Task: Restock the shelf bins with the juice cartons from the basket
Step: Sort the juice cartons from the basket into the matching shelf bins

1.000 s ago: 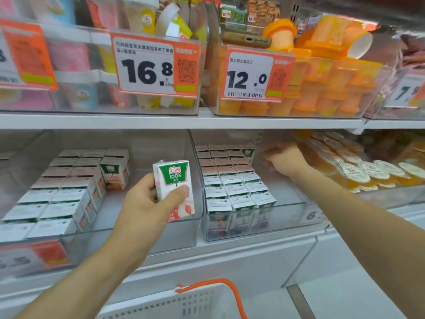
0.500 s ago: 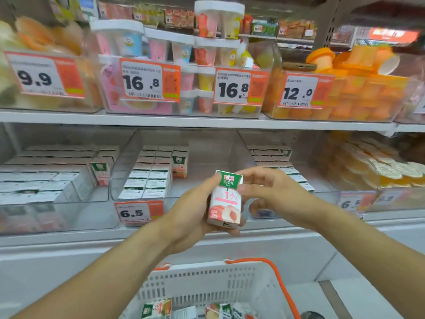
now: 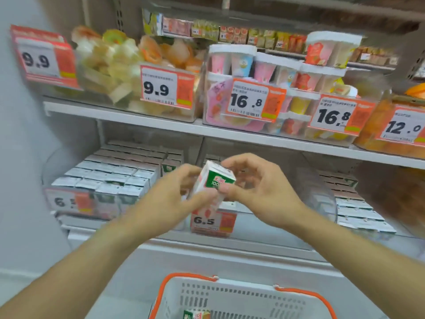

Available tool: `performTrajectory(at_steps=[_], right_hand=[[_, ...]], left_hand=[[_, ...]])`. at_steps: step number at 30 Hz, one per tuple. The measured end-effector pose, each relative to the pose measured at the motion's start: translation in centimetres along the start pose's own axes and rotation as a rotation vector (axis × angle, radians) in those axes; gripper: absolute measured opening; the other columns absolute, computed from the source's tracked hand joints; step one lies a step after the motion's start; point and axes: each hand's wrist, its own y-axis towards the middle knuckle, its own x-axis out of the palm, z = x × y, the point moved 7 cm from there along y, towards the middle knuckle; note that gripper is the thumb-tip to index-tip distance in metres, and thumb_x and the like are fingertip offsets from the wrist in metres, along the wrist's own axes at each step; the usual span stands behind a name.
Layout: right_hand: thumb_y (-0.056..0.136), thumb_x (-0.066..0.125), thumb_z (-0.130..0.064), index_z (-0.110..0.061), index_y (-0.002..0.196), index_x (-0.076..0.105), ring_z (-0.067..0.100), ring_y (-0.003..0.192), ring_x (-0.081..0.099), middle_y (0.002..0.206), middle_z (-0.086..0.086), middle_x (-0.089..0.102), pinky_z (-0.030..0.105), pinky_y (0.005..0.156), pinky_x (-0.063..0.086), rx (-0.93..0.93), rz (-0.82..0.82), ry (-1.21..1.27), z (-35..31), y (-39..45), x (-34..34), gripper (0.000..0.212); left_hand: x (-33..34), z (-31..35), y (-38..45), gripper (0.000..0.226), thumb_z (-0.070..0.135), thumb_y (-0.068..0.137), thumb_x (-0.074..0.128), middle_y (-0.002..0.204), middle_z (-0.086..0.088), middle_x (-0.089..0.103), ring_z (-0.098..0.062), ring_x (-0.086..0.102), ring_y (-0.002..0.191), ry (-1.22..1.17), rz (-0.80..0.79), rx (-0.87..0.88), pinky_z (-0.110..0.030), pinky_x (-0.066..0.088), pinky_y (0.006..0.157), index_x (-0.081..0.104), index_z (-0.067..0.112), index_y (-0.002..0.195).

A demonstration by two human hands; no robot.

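Comparing with a second ago, when the juice carton was held by the left hand alone while the right hand reached into a bin, the carton is now shared between both hands. It is pinched by the left thumb and fingers at its lower near corner and steadied by the right thumb on its green face, with the right fingers curled over its far top edge. The carton is tilted, in the air in front of the middle bin of the lower shelf, over the 6.5 price tag. The view has also swung left, so that the full left bin is now in sight. This is judged to be a turning or checking of the carton before it is placed; nothing has been added to a bin yet.

Open room is seen in the near part of the middle bin, behind its clear front wall, which must be cleared from above. The upper shelf edge hangs close over the hands, limiting any lift. The left bin is packed to its front. The right bin also holds rows. The basket stands near and below, with at least one more carton showing in it.
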Motion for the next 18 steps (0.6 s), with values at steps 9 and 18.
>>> performTrajectory(at_steps=[9, 18], right_hand=[[0.084, 0.074, -0.015, -0.016, 0.123, 0.056, 0.023, 0.095, 0.061, 0.113, 0.009, 0.061, 0.027, 0.08, 0.045, 0.056, -0.037, -0.674, 4.2, 13.1, 12.2, 0.043], [0.089, 0.068, -0.011, -0.01, 0.132, 0.055, 0.026, 0.12, 0.059, 0.133, 0.009, 0.057, 0.026, 0.09, 0.047, 0.443, -0.086, -0.868, 11.3, 17.6, 14.9, 0.045]], left_hand=[[-10.9, -12.8, -0.4, 0.048, 0.038, 0.073, 0.083, 0.117, -0.001, 0.061, -0.024, 0.047, 0.12, 0.6, 0.233, -0.156, -0.035, 0.038, 0.101, 0.066, 0.022, 0.115], [-12.9, -14.8, -0.4, 0.024, 0.049, 0.071, 0.083, 0.096, 0.013, 0.063, -0.012, 0.049, 0.103, 0.465, 0.311, -0.058, -0.036, 0.042, 0.095, 0.068, 0.035, 0.084]])
